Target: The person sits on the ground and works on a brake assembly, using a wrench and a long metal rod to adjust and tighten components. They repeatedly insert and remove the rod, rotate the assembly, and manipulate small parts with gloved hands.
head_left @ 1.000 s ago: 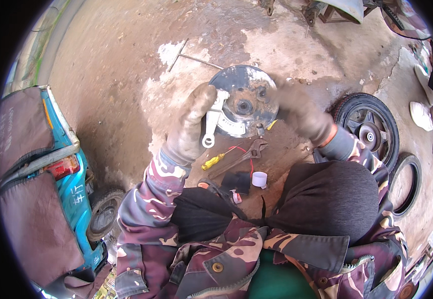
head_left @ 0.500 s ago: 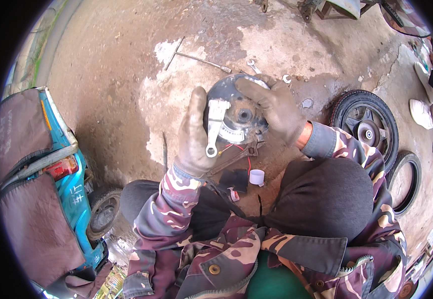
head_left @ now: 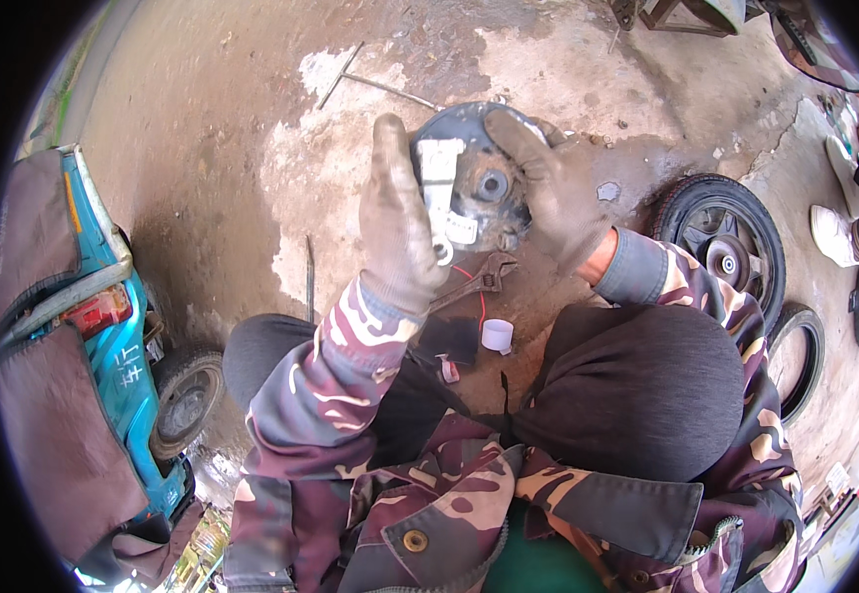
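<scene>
Since the earlier frame, one second ago, the right hand (head_left: 560,198) has moved in from beyond the edge and closed on the held part. That part, a round, dark metal plate (head_left: 475,176) with a central hub bore, is held in front of the knees, above the brown concrete ground (head_left: 222,148). The right hand grips its right edge, thumb across the face. The left hand (head_left: 396,212) grips the left edge; finger placement behind it cannot be told. A pale metal lever (head_left: 437,188) with a ring end lies beside the left palm.

Handling: judged rigid and moderately heavy; grime may make it slippery. Hold the outer rim at opposite sides, clear of the lever.

Near, below the plate: a rusty adjustable wrench (head_left: 497,268) and a white plastic cap (head_left: 497,337). Beyond: a steel T-handle wrench (head_left: 387,90). Right: a black spoked wheel (head_left: 726,259).
</scene>
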The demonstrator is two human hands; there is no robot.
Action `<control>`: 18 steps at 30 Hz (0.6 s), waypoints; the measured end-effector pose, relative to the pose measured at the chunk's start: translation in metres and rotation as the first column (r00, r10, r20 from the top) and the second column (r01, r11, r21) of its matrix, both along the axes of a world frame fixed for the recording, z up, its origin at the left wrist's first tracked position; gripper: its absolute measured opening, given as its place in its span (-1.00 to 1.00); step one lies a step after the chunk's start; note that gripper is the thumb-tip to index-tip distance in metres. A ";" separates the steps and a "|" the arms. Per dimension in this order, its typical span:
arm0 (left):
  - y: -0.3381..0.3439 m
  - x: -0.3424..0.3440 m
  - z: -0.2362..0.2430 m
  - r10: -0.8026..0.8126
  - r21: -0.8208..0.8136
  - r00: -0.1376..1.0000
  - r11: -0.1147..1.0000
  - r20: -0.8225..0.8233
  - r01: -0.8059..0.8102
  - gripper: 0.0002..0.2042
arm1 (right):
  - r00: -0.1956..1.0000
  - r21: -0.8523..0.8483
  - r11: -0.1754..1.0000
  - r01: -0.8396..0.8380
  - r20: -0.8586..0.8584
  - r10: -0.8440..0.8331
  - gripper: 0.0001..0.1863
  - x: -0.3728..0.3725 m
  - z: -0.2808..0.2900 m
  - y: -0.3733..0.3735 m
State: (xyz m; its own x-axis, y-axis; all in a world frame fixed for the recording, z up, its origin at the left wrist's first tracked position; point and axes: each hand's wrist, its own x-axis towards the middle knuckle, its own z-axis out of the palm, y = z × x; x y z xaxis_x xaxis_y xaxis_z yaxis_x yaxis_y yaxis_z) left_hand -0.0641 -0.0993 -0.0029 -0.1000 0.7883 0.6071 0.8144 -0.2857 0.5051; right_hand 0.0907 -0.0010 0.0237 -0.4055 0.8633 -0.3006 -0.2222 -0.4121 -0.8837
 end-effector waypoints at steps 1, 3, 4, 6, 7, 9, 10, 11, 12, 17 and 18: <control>0.003 -0.001 -0.002 -0.026 0.018 0.999 1.000 0.024 0.025 0.04 | 1.000 -0.026 1.000 0.017 -0.025 -0.018 -0.43 0.000 -0.002 0.001; 0.009 -0.002 -0.009 -0.012 -0.053 1.000 0.998 -0.006 0.012 -0.01 | 0.993 -0.044 0.995 0.093 0.070 -0.090 -0.42 -0.001 -0.005 0.006; 0.011 -0.004 -0.012 -0.012 -0.052 0.999 0.999 -0.044 0.010 0.00 | 0.992 -0.008 0.994 0.106 0.069 -0.106 -0.42 -0.002 -0.007 0.006; 0.017 0.000 -0.020 0.052 -0.011 0.997 0.999 -0.062 -0.053 -0.26 | 0.983 0.090 0.992 0.087 0.156 -0.100 -0.42 0.001 -0.008 0.007; 0.021 0.000 -0.023 0.056 0.079 0.984 0.996 -0.170 -0.043 -0.21 | 0.966 0.120 0.989 0.081 0.234 -0.107 -0.41 0.002 -0.009 0.009; 0.023 0.006 -0.026 0.014 0.023 0.999 1.000 -0.044 -0.013 -0.35 | 0.974 0.056 0.994 0.090 0.205 -0.100 -0.44 0.006 -0.009 0.008; 0.023 0.009 -0.024 0.024 -0.112 0.995 0.994 0.096 -0.014 -0.40 | 0.967 0.002 0.994 0.111 0.229 -0.108 -0.45 0.009 -0.008 0.008; 0.025 0.012 -0.022 0.048 -0.251 0.970 0.968 0.237 0.013 -0.41 | 0.970 0.060 0.994 0.090 0.220 -0.101 -0.44 0.012 -0.009 0.008; 0.027 0.014 -0.019 0.190 -0.437 0.729 0.884 0.658 0.164 -0.44 | 0.981 0.033 0.995 0.094 0.169 -0.098 -0.44 0.015 -0.009 0.008; 0.037 0.017 0.004 0.288 -0.192 -0.201 0.899 0.936 0.393 -0.44 | 0.852 0.570 0.785 -0.244 0.513 -0.107 -0.51 0.028 -0.019 0.013; 0.039 0.017 0.006 0.316 -0.182 -0.295 0.896 0.902 0.404 -0.44 | 0.871 0.585 0.774 -0.241 0.482 -0.093 -0.54 0.029 -0.023 0.014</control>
State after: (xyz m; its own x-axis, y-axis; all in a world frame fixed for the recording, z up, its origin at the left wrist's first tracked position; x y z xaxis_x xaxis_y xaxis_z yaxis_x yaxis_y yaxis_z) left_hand -0.0476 -0.0600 0.0033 -0.1774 0.8637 -0.4717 -0.7933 0.1582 0.5879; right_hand 0.1201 0.0125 0.0009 -0.4331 0.8942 0.1136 0.2837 0.2549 -0.9244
